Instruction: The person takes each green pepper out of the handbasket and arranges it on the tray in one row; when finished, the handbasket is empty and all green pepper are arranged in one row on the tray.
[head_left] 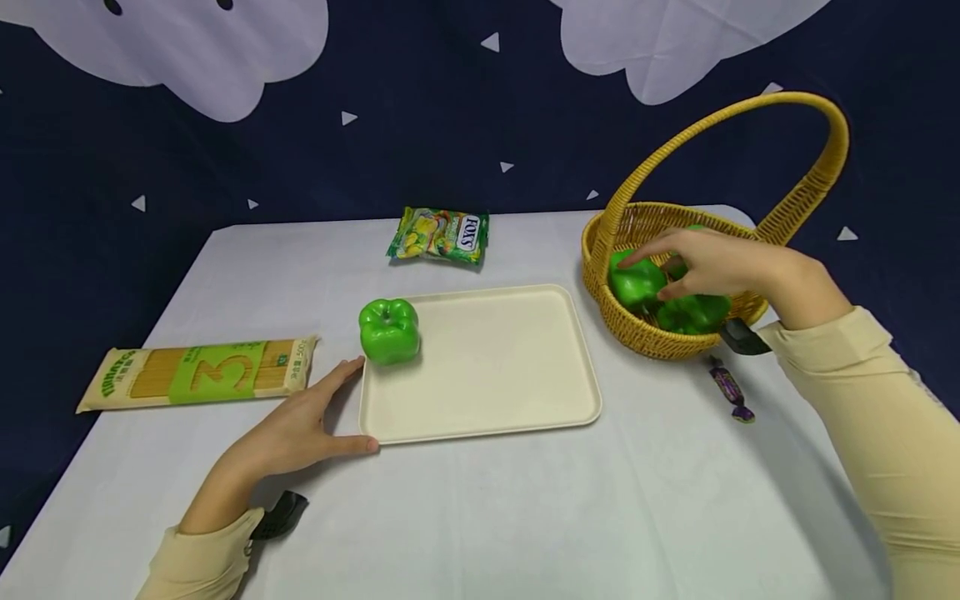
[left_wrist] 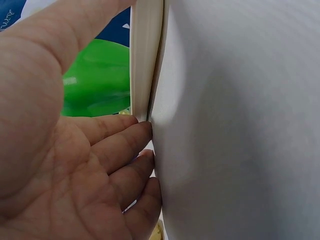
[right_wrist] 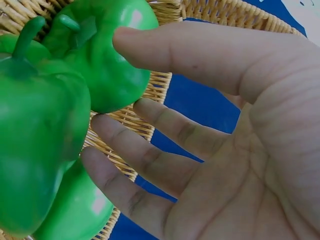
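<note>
A reach into the yellow wicker basket [head_left: 633, 335] seemed in hand: among its glossy green bell peppers [head_left: 632, 287] the right hand [head_left: 708, 262] was held, thumb and fingers parted, nothing grasped. A closing round one seemed called for. The cream rectangular tray [head_left: 495, 367], another pepper [head_left: 390, 333] at its far left corner, was touched by the left hand [head_left: 300, 429], spread, ungripping. The right palm [right_wrist: 227, 200] was shown only by the right wrist view.
</note>
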